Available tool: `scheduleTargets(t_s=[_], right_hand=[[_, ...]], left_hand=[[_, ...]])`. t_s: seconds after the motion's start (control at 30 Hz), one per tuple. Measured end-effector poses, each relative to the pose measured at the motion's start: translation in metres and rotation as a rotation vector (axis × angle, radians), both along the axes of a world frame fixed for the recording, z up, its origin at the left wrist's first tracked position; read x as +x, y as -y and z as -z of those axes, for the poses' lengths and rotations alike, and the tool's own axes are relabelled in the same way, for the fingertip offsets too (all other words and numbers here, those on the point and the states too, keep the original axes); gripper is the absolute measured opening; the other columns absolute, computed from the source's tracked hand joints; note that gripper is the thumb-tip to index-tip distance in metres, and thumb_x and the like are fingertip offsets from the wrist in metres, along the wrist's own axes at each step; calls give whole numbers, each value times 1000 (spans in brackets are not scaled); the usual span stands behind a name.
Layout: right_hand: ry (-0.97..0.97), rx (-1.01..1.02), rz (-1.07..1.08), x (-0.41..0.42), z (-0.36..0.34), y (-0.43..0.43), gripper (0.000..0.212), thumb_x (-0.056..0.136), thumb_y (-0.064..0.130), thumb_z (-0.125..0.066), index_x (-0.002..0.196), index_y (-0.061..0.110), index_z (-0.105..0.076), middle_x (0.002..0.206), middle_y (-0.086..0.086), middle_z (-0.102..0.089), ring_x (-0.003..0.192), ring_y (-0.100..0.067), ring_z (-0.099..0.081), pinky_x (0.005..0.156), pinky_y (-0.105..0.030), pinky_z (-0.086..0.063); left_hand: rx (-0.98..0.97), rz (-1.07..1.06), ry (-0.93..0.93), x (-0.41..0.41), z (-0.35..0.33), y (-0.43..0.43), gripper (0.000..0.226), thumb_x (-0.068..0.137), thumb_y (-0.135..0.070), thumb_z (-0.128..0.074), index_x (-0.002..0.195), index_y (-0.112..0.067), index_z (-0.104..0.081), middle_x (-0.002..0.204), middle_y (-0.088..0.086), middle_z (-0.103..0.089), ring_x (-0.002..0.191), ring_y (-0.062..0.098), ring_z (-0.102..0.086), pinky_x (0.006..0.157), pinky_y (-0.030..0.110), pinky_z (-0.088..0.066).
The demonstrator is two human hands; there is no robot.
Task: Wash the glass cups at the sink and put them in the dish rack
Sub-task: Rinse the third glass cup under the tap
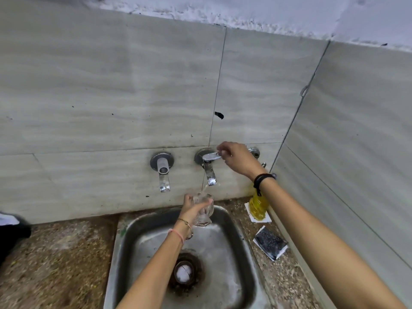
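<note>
My left hand (193, 208) grips a clear glass cup (204, 212) and holds it upright over the back of the steel sink (242, 246). A thin stream of water falls from the right tap (209, 169) into the cup's mouth. My right hand (237, 157) reaches up to that tap, and its fingers pinch the end of the lever. The dish rack is out of sight.
A second tap (162, 169) sticks out of the tiled wall to the left. A yellow dish-soap bottle (258, 206) and a dark scrub pad (269, 241) lie on the speckled counter right of the sink. The drain (184, 274) holds a strainer. A black object (11, 233) sits at far left.
</note>
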State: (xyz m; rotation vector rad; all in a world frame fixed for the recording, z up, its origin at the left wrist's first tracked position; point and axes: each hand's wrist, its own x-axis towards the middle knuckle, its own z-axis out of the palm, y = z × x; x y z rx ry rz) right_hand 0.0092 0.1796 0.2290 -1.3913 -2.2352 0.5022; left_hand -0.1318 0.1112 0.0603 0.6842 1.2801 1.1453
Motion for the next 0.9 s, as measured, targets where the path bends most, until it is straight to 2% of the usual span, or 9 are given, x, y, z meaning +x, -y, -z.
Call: scheduleTargets(t_s=[0.1, 0.23, 0.33, 0.4, 0.47, 0.57, 0.73, 0.83, 0.9], right_hand=[[56, 44, 36, -1, -3, 0, 27, 96, 2, -44, 109, 5, -67, 101, -9, -69, 93, -22, -62, 70, -18, -36], [29, 30, 100, -1, -4, 8, 21, 95, 4, -51, 99, 2, -71, 82, -4, -67, 73, -19, -62, 64, -23, -45], [-88, -62, 97, -1, -1, 22, 15, 93, 1, -55, 92, 0, -70, 81, -12, -72, 71, -21, -69, 64, -18, -55], [-123, -71, 118, -8, 3, 31, 14, 90, 1, -57, 85, 1, -70, 76, -11, -73, 69, -19, -70, 68, -25, -59], [-83, -10, 183, -20, 6, 38, 16, 85, 1, -59, 74, 2, -71, 71, -11, -72, 68, -19, -69, 69, -32, -58], [-74, 31, 264, -33, 10, 43, 19, 75, -2, -54, 63, -1, -69, 65, -16, -69, 63, -22, -66, 62, -36, -56], [-635, -424, 141, 5, 24, 50, 15, 95, 7, -55, 93, 2, -69, 86, -9, -71, 70, -12, -66, 68, -20, -57], [-633, -523, 375, 16, 82, 57, 17, 96, 6, -51, 87, 9, -66, 89, -5, -67, 75, -11, -62, 69, -19, -51], [-659, -773, 333, 10, 123, 70, 16, 95, 5, -52, 89, 4, -67, 85, -6, -66, 67, -10, -61, 62, -21, -52]], left_hand=[[192, 84, -211, -1, -8, 13, 53, 68, -30, -83, 102, -28, -43, 114, 7, -59, 104, 24, -59, 87, 33, -51], [363, 93, -319, 1, -20, 24, 51, 76, -18, -78, 110, -19, -39, 104, 4, -57, 91, 13, -59, 63, 12, -50], [435, 35, -396, 2, -26, 24, 54, 76, -16, -77, 111, -13, -36, 98, -3, -54, 88, 7, -56, 69, 8, -46], [453, 25, -421, 3, -30, 22, 55, 75, -21, -79, 110, -16, -36, 102, -3, -55, 92, 7, -57, 75, 11, -47], [469, 29, -423, 4, -31, 21, 58, 72, -30, -81, 108, -23, -36, 109, 2, -55, 98, 12, -58, 82, 23, -50], [490, 20, -399, 8, -33, 21, 58, 71, -28, -82, 106, -24, -36, 112, 6, -55, 100, 10, -57, 82, 17, -48], [464, 11, -285, 10, -34, 28, 47, 74, -20, -79, 101, -24, -41, 99, 3, -58, 91, 15, -61, 80, 29, -53], [339, 97, -157, 10, -42, 34, 37, 79, -17, -75, 102, -13, -47, 102, 12, -62, 90, 23, -63, 75, 29, -54], [142, 213, -5, 12, -49, 36, 29, 77, -18, -75, 98, -11, -55, 97, 15, -66, 82, 25, -66, 74, 35, -54]])
